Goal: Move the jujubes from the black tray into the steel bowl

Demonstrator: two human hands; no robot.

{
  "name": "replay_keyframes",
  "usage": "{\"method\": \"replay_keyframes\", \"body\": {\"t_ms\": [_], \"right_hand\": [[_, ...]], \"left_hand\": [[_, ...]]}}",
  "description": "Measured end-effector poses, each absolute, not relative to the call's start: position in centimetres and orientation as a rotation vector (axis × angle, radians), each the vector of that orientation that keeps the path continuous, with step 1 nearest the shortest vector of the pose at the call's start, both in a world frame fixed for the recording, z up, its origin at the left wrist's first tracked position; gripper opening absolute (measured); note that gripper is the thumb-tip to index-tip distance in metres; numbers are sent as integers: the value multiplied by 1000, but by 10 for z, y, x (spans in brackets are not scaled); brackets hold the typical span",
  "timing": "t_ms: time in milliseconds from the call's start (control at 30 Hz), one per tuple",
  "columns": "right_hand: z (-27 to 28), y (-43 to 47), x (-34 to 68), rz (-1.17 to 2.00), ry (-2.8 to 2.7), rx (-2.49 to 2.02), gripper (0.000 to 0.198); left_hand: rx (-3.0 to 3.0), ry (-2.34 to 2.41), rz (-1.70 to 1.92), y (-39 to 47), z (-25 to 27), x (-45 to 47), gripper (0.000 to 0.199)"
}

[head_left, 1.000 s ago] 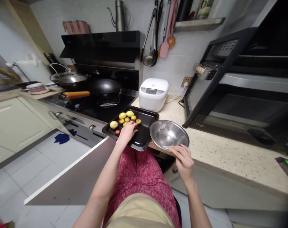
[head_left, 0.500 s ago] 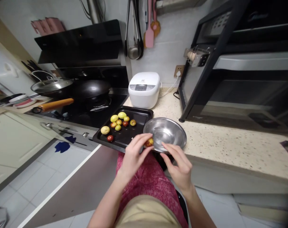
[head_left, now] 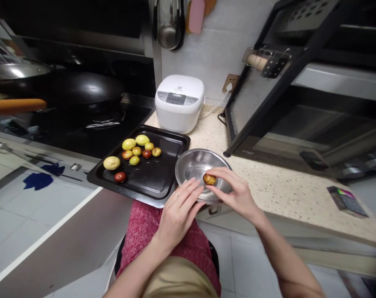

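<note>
In the head view, my right hand point(head_left: 239, 193) pinches a brown-and-yellow mottled jujube point(head_left: 209, 179) between thumb and fingertips, over the steel bowl point(head_left: 188, 159). My left hand point(head_left: 177, 215), with a ring on one finger, is empty. Its fingers are stretched out at the bowl's near left rim, close to the right fingertips. Left of the bowl lies a black baking tray point(head_left: 160, 178). Several fruits rest on it: small mottled jujubes, a dark red jujube point(head_left: 120, 177), and larger yellow fruits such as the pale oval one point(head_left: 111, 162), whose kind I cannot tell.
A white rice cooker point(head_left: 179, 103) stands behind the tray. To the left is a hob with a black wok point(head_left: 88, 89); an orange-brown handle point(head_left: 17, 106) sticks out there. A dark rack with an oven point(head_left: 300, 128) rises at the right. A small dark box point(head_left: 346, 201) lies on the speckled counter.
The jujube has passed from my left hand to my right and is now over the bowl. My left fingers have straightened. The view has turned and come closer to the counter.
</note>
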State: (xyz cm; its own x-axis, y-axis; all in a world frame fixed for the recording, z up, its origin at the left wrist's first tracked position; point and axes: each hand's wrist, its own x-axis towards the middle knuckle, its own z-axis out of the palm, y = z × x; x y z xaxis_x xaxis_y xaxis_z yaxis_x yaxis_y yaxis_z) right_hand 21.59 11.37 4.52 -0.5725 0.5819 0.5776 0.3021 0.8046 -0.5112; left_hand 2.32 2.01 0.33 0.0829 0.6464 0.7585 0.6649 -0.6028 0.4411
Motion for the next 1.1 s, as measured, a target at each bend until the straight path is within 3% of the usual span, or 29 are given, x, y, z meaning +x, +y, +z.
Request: {"method": "replay_keyframes", "body": {"t_ms": [233,500,833,967,1100], "right_hand": [[62,202,217,561,-2778,-337,27],[40,229,197,513,-2907,-263,25],[34,236,203,559,-2864,-322,27],[35,235,203,523,-2863,-333,29],[40,231,205,432,-2830,-310,28]], "left_hand": [[-2332,-1400,-1423,27,-3,10,29],[-2362,-1443,-1324,28,4,9,26],[-2356,-1481,-1195,24,6,12,32],[-2413,-1482,-1027,22,11,9,47],[-2238,-1742,-971,23,17,-20,46]]}}
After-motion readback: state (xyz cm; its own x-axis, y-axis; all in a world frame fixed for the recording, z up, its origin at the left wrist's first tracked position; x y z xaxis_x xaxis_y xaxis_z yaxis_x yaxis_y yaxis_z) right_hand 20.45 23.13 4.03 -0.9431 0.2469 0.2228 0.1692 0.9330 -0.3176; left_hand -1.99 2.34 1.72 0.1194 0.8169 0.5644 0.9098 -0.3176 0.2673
